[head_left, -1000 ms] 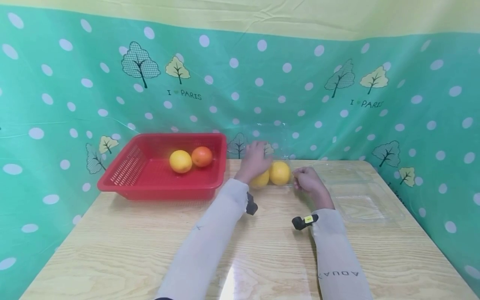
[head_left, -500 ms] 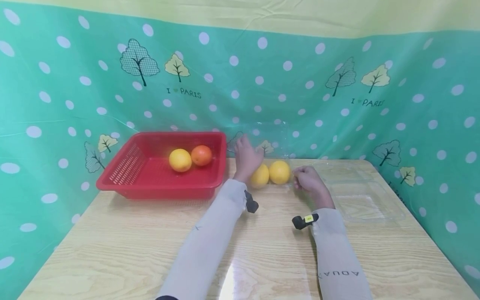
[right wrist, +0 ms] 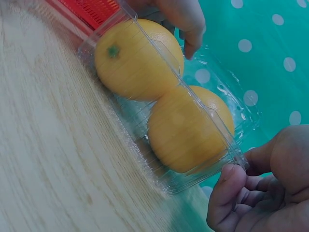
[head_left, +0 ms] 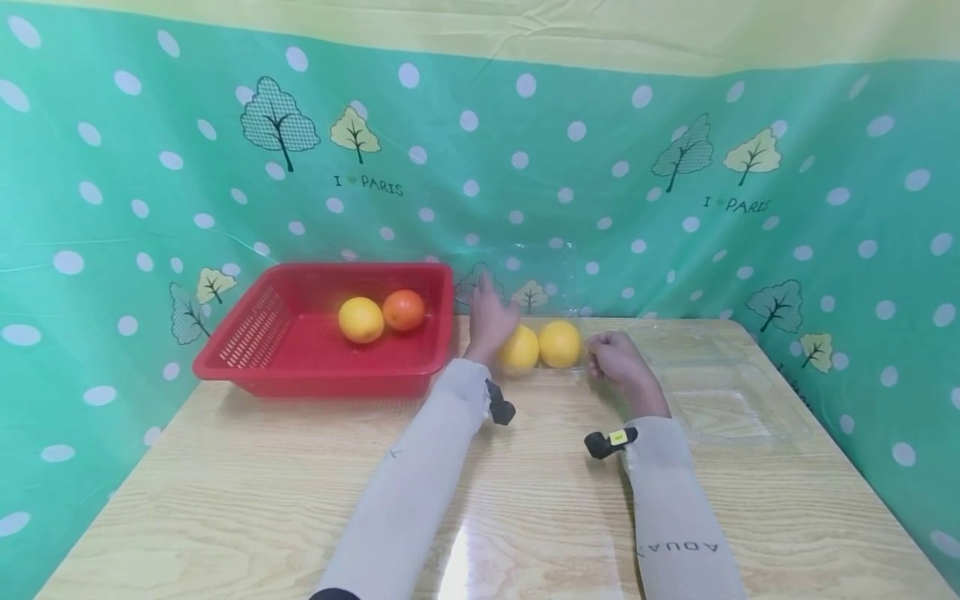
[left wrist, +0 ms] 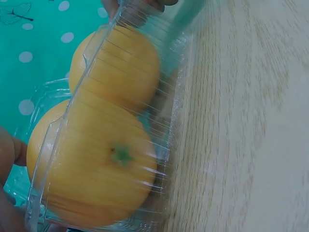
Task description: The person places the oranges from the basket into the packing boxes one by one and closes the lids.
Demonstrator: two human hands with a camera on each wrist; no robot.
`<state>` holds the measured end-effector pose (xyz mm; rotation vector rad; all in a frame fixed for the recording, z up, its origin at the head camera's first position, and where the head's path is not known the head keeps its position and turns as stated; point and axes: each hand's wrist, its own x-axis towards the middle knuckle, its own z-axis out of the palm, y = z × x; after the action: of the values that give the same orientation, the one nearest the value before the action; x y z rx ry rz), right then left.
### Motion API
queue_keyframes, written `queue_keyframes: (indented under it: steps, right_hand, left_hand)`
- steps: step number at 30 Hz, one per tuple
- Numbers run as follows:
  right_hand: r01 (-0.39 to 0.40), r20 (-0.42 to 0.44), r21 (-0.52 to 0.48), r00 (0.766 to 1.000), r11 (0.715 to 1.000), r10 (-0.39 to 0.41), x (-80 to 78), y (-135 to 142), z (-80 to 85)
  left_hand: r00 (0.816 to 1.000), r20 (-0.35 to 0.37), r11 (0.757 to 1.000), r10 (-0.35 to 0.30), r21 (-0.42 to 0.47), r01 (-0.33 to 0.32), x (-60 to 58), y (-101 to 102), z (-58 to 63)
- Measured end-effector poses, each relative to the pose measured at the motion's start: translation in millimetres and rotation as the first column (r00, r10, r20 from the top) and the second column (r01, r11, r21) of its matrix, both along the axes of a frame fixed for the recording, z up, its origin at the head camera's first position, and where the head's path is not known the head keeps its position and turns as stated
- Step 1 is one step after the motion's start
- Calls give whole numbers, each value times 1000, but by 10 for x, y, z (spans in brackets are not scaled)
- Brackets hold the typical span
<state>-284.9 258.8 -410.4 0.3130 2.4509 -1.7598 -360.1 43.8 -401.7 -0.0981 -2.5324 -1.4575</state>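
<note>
Oranges (head_left: pixel 559 344) seem packed; right hand (head_left: pixel 617 360) pinches the box (right wrist: pixel 130 113) beside it; left hand (head_left: pixel 492 321), fingers loose, should fold the lid (head_left: pixel 557 268) beyond.

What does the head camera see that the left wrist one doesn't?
Only the head view shows the red basket, its yellow fruit, its red fruit and the word PARIS. Only the left wrist view shows the green star on one orange. Both show that orange and another orange in a clear box, both hands and the table.
</note>
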Motion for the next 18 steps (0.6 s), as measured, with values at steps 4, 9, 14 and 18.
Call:
queue_keyframes:
  steps: [4, 9, 14, 18]
  right_hand:
    - [-5, 10, 7, 1000, 1000, 5, 12, -5, 6]
    - [-7, 5, -5, 1000, 1000, 7, 0, 6, 3]
    - [-9, 0, -8, 1000, 1000, 9, 0, 8, 11]
    - [-12, -1, -7, 1000, 1000, 12, -2, 6, 14]
  left_hand:
    - [1000, 1, 1000, -2, 0, 2, 6, -3, -11]
    - [1000, -4, 1000, 5, 22, -5, 23, 9, 23]
    - [999, -13, 999, 33, 27, -33, 4, 36, 57]
    - [997, -59, 999, 50, 21, -49, 4, 34, 81]
